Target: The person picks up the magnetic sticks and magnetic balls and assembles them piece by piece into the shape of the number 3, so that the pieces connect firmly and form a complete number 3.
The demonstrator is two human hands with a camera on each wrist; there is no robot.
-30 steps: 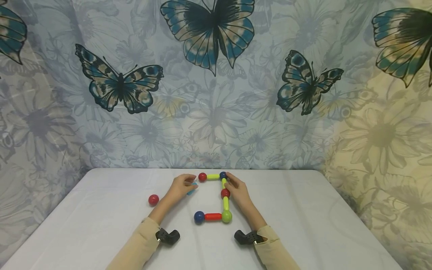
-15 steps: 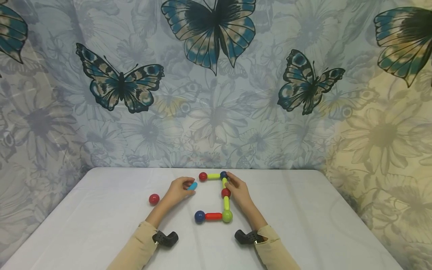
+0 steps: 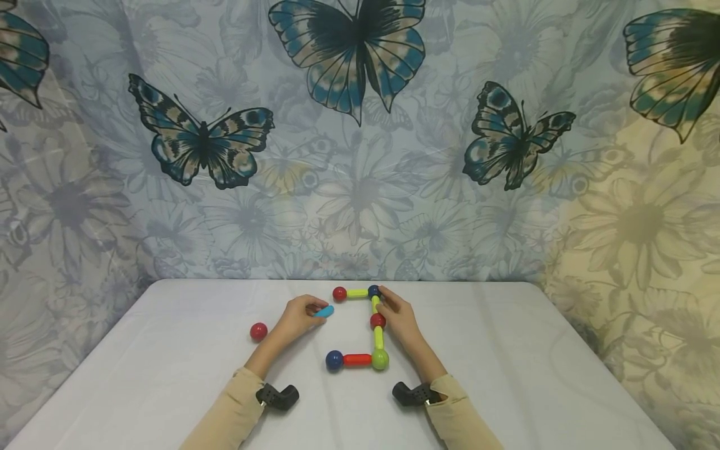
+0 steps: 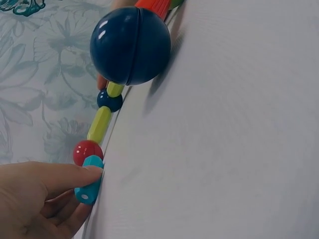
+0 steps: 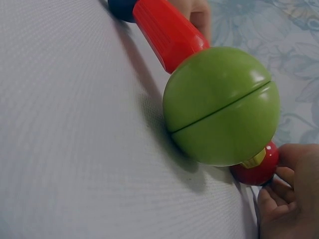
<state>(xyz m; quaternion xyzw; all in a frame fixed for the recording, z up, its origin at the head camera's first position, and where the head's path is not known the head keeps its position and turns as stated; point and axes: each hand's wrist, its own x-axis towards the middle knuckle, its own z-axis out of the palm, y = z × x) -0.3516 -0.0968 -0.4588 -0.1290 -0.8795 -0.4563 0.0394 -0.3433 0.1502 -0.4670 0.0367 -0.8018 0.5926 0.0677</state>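
My left hand (image 3: 297, 315) pinches a light blue rod (image 4: 89, 185) between thumb and fingers, just left of a joined frame of balls and rods. In that frame, a red ball (image 3: 340, 294), a yellow-green rod (image 3: 357, 293) and a small blue ball (image 3: 374, 292) form the far side. Down its right side run another rod, a red ball (image 3: 377, 321), a yellow-green rod (image 3: 379, 339) and a green ball (image 3: 380, 359). A red rod (image 3: 357, 360) ends the near side at a blue ball (image 3: 334, 360). My right hand (image 3: 399, 315) holds the right side around the upper rod, which its fingers partly cover.
A loose red ball (image 3: 259, 332) lies on the white table (image 3: 169, 375), left of my left forearm. Black wrist cameras (image 3: 413, 395) sit at both cuffs. Behind the table's far edge hangs a butterfly-patterned cloth (image 3: 360, 206).
The left hand has drawn slightly back from the far red ball and turned the light blue rod, which now shows more fully. The right hand stays at the frame.
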